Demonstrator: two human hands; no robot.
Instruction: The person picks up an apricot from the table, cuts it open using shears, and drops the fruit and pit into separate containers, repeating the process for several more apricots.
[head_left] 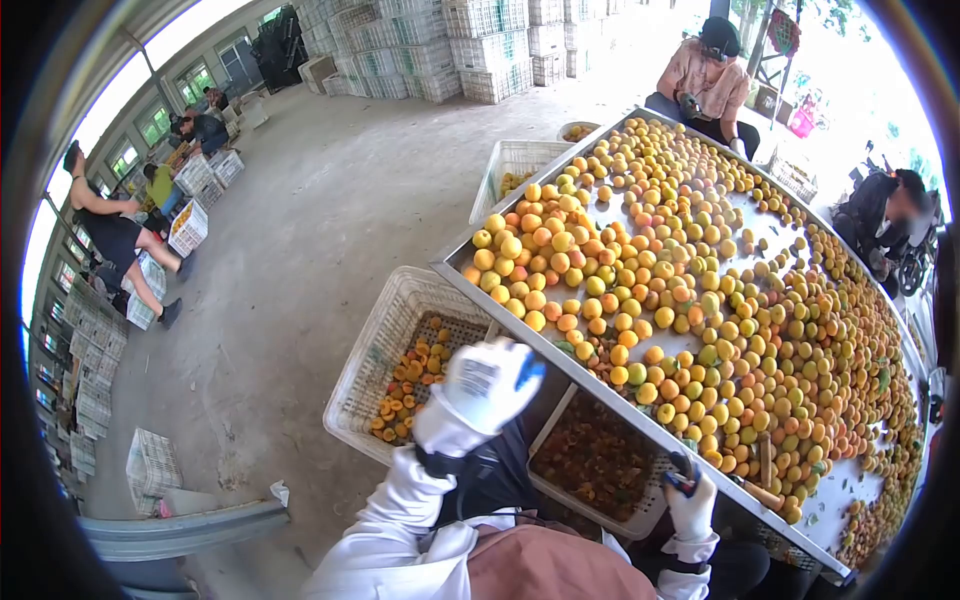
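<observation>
My left hand (487, 383), in a white glove, is raised above a white plastic crate (372, 352) that holds halved apricots (410, 378). Whether it holds anything is hidden by the back of the glove. My right hand (692, 505), also gloved, sits at the near edge of the metal table (560, 352) and grips a small dark-handled tool (682, 484). The table is covered with several yellow and orange apricots (640, 270). Below its edge, between my hands, a white tray (640, 517) holds a dark brown heap (595, 455).
One person (705, 72) sits at the table's far end and another (885, 212) at its right side. More people (115, 235) sit by crates on the left. Another crate (515, 160) stands beside the table's far left. Stacked crates (440, 45) line the back. A wooden-handled tool (765, 492) lies on the table.
</observation>
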